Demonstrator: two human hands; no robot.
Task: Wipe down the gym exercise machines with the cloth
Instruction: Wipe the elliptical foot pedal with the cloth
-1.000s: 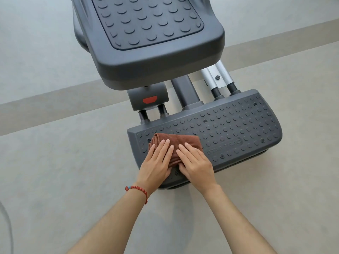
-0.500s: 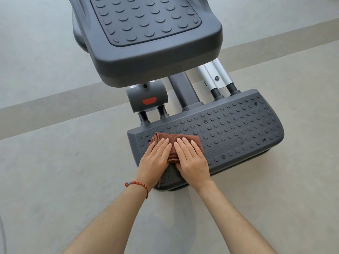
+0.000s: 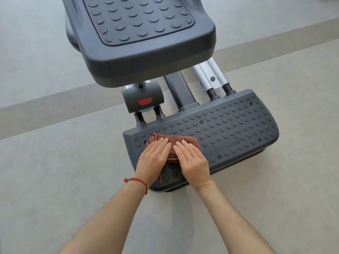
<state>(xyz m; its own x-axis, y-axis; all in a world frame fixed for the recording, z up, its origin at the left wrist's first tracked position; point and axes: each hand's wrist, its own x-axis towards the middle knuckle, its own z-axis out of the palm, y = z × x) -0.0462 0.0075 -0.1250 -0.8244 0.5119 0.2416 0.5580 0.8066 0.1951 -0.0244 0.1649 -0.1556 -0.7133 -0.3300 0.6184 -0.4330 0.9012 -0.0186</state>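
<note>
A folded brown cloth lies on the left part of the lower dark grey studded step of a gym machine. My left hand presses flat on the cloth's left side, fingers straight and together. Beside it, my right hand lies flat on the cloth's right side, fingers extended. Both hands cover most of the cloth, and a corner of it hangs down under my left palm. A red bead bracelet circles my left wrist.
A larger grey studded platform overhangs the step from above. Between them stand a dark post, silver rails and a grey housing with a red mark. Grey floor with a darker band surrounds the machine.
Both hands with the cloth have slid slightly away from me along the step, and the two hands have drawn closer together. The view has shifted a little.
</note>
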